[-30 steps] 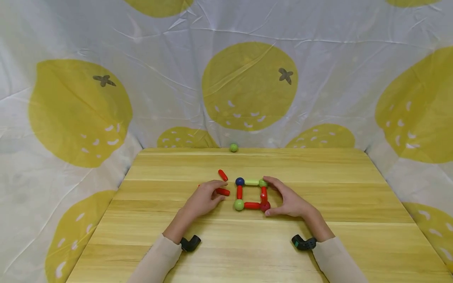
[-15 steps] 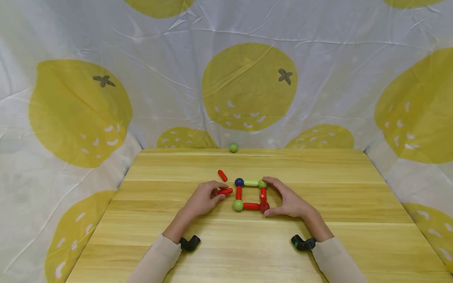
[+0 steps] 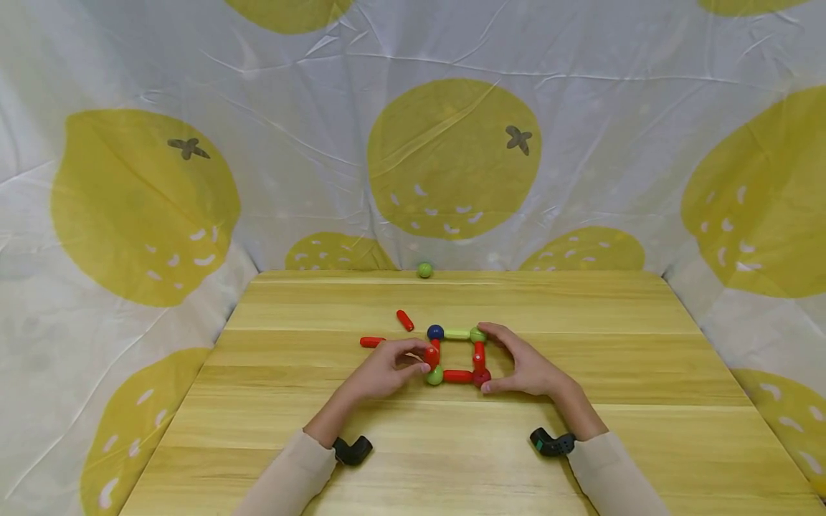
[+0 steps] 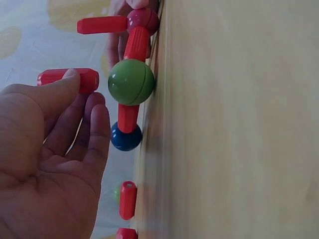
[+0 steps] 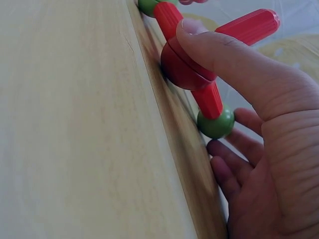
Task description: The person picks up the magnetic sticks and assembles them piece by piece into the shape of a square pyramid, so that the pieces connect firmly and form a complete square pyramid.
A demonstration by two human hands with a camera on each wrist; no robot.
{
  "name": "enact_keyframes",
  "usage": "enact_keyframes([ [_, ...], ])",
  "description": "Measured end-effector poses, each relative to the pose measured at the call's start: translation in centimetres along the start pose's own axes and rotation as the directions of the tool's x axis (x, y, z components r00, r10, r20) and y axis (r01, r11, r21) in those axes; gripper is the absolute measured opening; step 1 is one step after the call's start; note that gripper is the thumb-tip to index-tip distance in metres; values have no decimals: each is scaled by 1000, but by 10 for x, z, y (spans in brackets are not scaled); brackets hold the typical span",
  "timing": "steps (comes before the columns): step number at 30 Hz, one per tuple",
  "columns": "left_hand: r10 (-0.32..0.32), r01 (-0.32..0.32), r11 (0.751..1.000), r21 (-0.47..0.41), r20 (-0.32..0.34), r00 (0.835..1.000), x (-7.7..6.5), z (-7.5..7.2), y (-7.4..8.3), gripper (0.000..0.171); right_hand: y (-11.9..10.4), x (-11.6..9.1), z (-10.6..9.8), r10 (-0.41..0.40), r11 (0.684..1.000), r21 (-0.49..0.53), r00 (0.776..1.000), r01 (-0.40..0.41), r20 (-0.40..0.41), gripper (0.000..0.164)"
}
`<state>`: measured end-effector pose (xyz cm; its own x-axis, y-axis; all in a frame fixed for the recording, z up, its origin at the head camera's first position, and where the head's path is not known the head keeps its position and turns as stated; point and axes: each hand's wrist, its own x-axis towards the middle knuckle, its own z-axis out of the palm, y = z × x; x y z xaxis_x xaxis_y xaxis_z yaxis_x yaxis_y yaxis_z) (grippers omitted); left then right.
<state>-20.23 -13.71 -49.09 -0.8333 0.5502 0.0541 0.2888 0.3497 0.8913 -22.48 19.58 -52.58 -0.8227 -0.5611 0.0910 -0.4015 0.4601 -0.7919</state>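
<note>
A square of magnetic sticks and balls lies on the table, with a blue ball (image 3: 435, 332), a near green ball (image 3: 434, 375), a far green ball (image 3: 477, 335) and a red ball (image 3: 482, 377) at its corners. From the red ball rises an upright red stick (image 5: 251, 27). My left hand (image 3: 387, 369) pinches another red magnetic stick (image 4: 89, 79) between thumb and fingers, upright just above the near green ball, with a small gap. My right hand (image 3: 525, 365) holds the square's right side, thumb on the red ball, fingers at the far green ball.
Two loose red sticks lie left of the square: one slanted stick (image 3: 405, 320) behind my left hand and one level stick (image 3: 371, 342) beside it. A loose green ball (image 3: 424, 270) sits at the back edge of the wooden table (image 3: 490, 459), before a lemon-print cloth (image 3: 581, 72).
My left hand lifted the red stick, moved right with it and turned it upright over the near green ball. The level loose stick came into sight. My right hand stayed put.
</note>
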Motion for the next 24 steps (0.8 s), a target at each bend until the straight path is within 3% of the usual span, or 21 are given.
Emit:
enact_keyframes([
  [9, 21, -20, 1000, -15, 33, 999, 2, 7, 1, 24, -2, 1, -2, -8, 1000, 1, 1000, 8, -3, 111],
  [17, 39, -39, 999, -3, 39, 998, 2, 7, -2, 30, -1, 2, -1, -52, 999, 11, 998, 52, -28, 108],
  [24, 35, -34, 999, 40, -44, 998, 0, 4, -6, 31, -2, 0, 0, -55, 998, 15, 998, 55, -24, 101],
])
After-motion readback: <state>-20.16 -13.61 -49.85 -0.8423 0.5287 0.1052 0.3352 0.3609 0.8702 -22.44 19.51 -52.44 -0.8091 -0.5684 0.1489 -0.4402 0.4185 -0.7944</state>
